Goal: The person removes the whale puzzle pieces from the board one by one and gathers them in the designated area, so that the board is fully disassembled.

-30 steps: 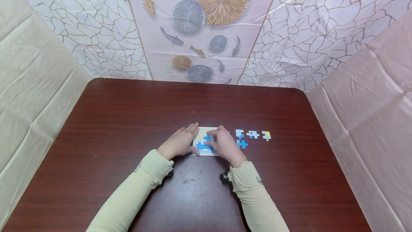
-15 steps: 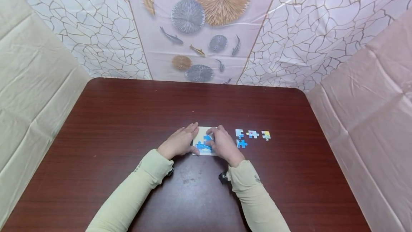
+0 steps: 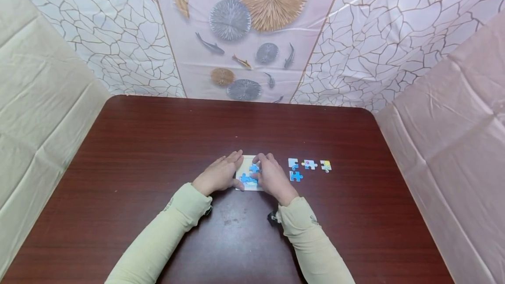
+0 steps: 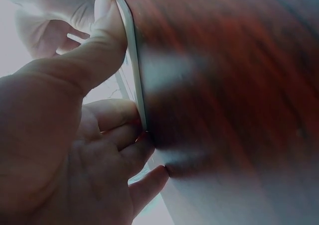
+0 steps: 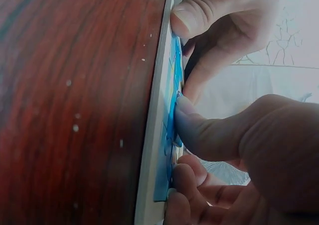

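A: What is held by the left hand [image 3: 221, 174]?

B: The left end of the puzzle tray [image 3: 247, 161] is held there; the thumb is laid on the near corner, and the fingers are set toward the far one.

A: How is the tray to be described?

B: It is thin and flat, with a pale straight-edged frame. A cream base is shown beside the left fingers, and joined blue pieces [image 3: 254, 168] are seen between the hands.

A: Which way is it turned?

B: Its near and far edges are run from the left hand toward the right hand [image 3: 272, 176]. The right end is covered, so the long axis cannot be settled.

A: And the right grip?

B: The thumb is rested on the blue, the fingers curved; whether a piece is pinched cannot be told.

A: Farther right?

B: Just beyond that hand, a blue-and-white piece [image 3: 293, 162] is placed above a bright blue piece [image 3: 296, 176]. Next, a pink-marked piece [image 3: 309, 164] is laid sideways, its knobs pointed left and right; last, a yellow-patterned piece [image 3: 325, 165] is seen, knob toward the person.
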Motion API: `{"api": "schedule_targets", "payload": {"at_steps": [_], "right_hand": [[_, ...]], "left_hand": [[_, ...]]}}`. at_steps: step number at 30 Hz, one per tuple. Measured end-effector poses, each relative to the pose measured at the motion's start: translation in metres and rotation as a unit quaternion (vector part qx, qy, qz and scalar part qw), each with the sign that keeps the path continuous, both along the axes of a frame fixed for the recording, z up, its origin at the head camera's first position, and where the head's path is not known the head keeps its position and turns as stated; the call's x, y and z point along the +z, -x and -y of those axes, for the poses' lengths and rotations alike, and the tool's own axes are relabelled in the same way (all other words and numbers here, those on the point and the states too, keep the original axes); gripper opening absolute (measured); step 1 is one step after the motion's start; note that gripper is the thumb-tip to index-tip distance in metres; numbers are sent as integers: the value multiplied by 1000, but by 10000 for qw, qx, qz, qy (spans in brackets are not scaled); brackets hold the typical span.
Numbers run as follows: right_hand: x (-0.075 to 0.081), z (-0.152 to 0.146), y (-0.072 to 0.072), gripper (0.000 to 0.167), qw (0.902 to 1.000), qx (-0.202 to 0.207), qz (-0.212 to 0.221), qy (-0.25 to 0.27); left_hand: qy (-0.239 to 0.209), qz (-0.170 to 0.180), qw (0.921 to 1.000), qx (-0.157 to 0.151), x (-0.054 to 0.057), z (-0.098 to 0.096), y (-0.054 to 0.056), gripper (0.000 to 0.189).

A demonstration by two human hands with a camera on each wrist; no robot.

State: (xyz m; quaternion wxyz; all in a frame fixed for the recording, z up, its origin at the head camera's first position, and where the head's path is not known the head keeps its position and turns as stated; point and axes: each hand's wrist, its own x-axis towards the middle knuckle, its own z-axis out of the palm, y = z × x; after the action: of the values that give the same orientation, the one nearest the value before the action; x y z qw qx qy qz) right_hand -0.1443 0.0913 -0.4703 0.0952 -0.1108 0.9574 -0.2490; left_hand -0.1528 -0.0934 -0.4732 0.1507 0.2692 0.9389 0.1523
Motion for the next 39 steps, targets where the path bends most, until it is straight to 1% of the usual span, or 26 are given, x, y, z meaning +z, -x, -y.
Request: {"api": "schedule_targets", "payload": {"at_steps": [3,7,10,12,16,21,25,30,35,39], "right_hand": [[1,1,0,32,10000,-1,39,-66],[0,1,1,34,9999,6,88,-122],[0,0,2,35,9999,11,71,-119],[0,0,2,35,9999,-1,65,-114],[0,0,2,35,9999,-32,89,-123],[-1,0,1,35,9999,0,74,-97],[-1,0,0,34,10000,44,30,-31],[0,-1,-1,33,10000,20,33,74],[0,-1,-2,32,9995,62,21,293],[-1,-1,-6,32,9991,98,5,423]], "left_hand": [[-59,35,10000,-7,1,0,0,94],[-68,17,10000,-5,2,0,1,80],[48,-116,9999,30,0,-2,2,69],[165,-206,9996,53,-1,-3,2,65],[374,-329,9987,79,-2,-7,2,65],[533,-300,9981,109,1,-8,1,65],[549,-233,9981,168,1,-9,1,66],[605,-245,9977,175,2,-10,1,66],[672,-229,9973,171,2,-11,1,66],[703,-195,9972,181,2,-11,1,66]]}}
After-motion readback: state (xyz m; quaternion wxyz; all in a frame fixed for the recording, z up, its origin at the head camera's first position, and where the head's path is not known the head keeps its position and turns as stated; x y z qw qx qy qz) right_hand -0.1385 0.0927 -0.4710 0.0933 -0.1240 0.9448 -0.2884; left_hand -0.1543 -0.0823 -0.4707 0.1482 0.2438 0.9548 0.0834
